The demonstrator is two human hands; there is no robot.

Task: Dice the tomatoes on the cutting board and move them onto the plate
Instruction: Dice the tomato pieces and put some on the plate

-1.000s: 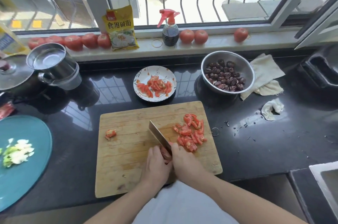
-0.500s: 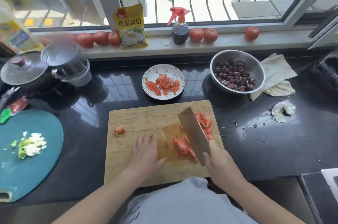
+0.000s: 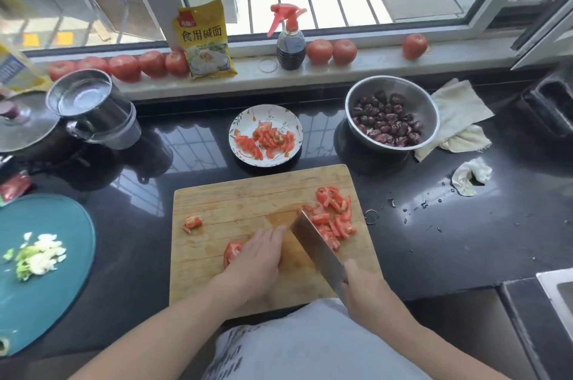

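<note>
Tomato wedge (image 3: 232, 253) lies near the cutting board (image 3: 223, 196) centre; our left hand (image 3: 259, 258) presses it with flat fingers to steady it, while our right hand (image 3: 364, 288) grips the cleaver (image 3: 316, 245), shielding 1 diced pile (image 3: 333, 218).

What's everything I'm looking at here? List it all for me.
Board: one, wooden, counter centre.
Diced tomato: red pile, board's right side.
Tomato chunk: one, red, under left hand.
Small piece: one, red, board's left.
Plate: one, white patterned, behind board, holding tomato pieces.
Bowl: one, steel, right of plate, holding dark fruit.
Whole tomatoes: eight, red, windowsill.
Spray bottle: one, red top, sill.
Packet: one, yellow, sill.
Teal board: one, left, with chopped greens.
Cloths: pale, right.
Knife: one, steel, in right hand.
Left hand: on chunk.
Right hand: grips knife.
</note>
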